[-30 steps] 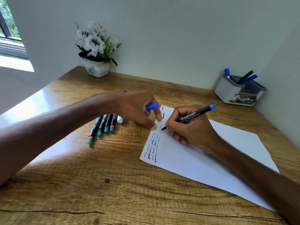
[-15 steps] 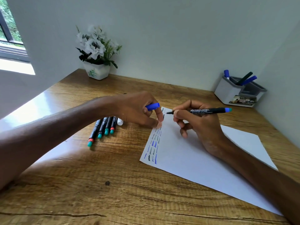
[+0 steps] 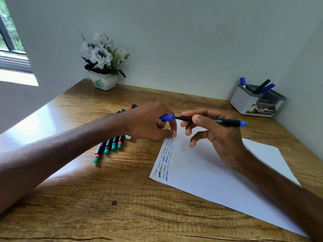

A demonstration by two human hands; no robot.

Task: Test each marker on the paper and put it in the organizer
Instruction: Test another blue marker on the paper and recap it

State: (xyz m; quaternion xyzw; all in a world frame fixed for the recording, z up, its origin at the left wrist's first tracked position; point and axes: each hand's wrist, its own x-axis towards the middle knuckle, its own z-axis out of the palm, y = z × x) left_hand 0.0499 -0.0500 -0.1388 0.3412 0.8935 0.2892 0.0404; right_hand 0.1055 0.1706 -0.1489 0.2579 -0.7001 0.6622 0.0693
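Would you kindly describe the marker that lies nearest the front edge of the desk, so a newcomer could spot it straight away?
Start at the wooden desk and find the row of markers lying just left of the white paper, partly under the left forearm. The one meant is the leftmost marker in that row. Its teal end, with an orange band behind it, reaches closer to the viewer than the others.

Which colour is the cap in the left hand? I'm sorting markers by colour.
Blue cap, pinched in the left hand; head view.

Above a sheet of paper (image 3: 209,168), the right hand (image 3: 215,130) levels a black marker (image 3: 225,122) with its tip at the blue cap (image 3: 167,117) pinched in the left hand (image 3: 148,124), spare markers (image 3: 111,145) lying beneath the left wrist.
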